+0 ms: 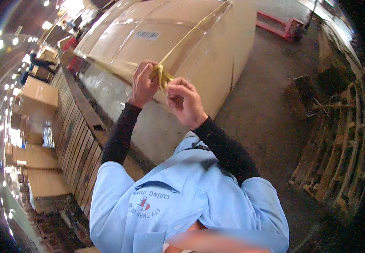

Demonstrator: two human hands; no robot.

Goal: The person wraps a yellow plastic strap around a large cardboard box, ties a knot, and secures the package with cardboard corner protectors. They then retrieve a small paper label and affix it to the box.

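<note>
In front of me stands a large cardboard box (119,46), bound with clear tape and a yellow strap (186,36) that runs over its top. At the near corner of the box the yellow strap is gathered into a knot (160,68). My left hand (144,82) grips the strap just left of the knot, fingers curled. On the right side, my right hand (185,99) is closed with its fingertips pinching the loose end (164,80) of the same strap below the knot. A white label with a barcode (147,35) lies on the box top.
Wooden slatted pallets (79,135) run along my left, with several cardboard boxes (39,95) beyond them. On the right, wooden pallets (338,143) are stacked. A red metal frame, perhaps a pallet jack (277,27), sits at the far right. A person (41,63) is far left.
</note>
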